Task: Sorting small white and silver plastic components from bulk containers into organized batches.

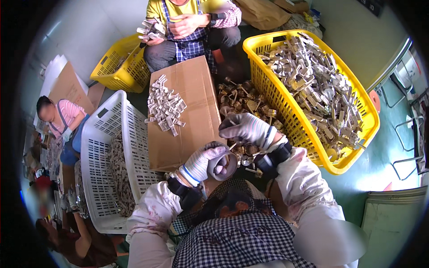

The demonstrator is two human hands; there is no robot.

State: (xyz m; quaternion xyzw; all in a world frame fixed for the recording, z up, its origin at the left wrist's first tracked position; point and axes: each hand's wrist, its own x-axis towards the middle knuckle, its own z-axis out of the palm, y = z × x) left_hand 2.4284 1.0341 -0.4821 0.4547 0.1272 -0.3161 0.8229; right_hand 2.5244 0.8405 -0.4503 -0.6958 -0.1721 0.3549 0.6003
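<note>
My left hand [199, 163], in a striped knit glove, is closed around a grey ring-shaped piece [230, 172] just past the near edge of the cardboard box. Fingertips or small dark parts show inside the ring. To its upper right is my right hand [250, 130], also gloved, its fingers curled and pressed together; whatever they may hold is hidden. Below and behind that hand lies a heap of brass-coloured metal parts with stems [246, 98]. Small silver metal levers [165, 105] lie in a loose pile on the cardboard box [192, 85].
A yellow basket [328, 167] heaped with metal parts stands at right. On the left is a white basket [100, 134] with metal pieces. Across the box a person [185, 27] holds several metal parts, beside a smaller yellow basket [100, 73]. Other people sit at far left.
</note>
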